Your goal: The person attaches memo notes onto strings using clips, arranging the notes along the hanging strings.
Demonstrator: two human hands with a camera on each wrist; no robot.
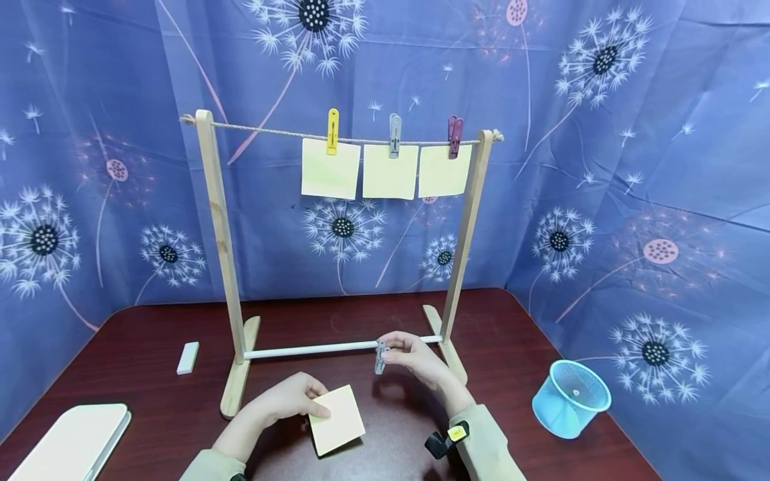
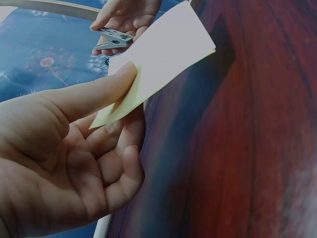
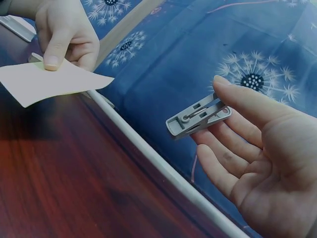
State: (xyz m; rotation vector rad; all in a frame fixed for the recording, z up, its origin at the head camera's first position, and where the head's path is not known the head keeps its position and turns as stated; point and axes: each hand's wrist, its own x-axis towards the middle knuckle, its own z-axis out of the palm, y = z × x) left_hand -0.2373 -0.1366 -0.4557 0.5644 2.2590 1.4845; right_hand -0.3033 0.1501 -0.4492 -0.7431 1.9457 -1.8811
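My left hand pinches a pale yellow sticky note between thumb and fingers, above the table; whether it is one sheet or more I cannot tell. To its right, my right hand holds a grey clothespin by one end between thumb and fingers. Three yellow notes hang side by side on a rope. A yellow clothespin holds the left note, a grey clothespin the middle note, and a dark red clothespin the right note.
The rope runs between two posts of a wooden stand with a white crossbar low down. On the dark red table lie a white block and a cream case. A blue mesh cup stands right.
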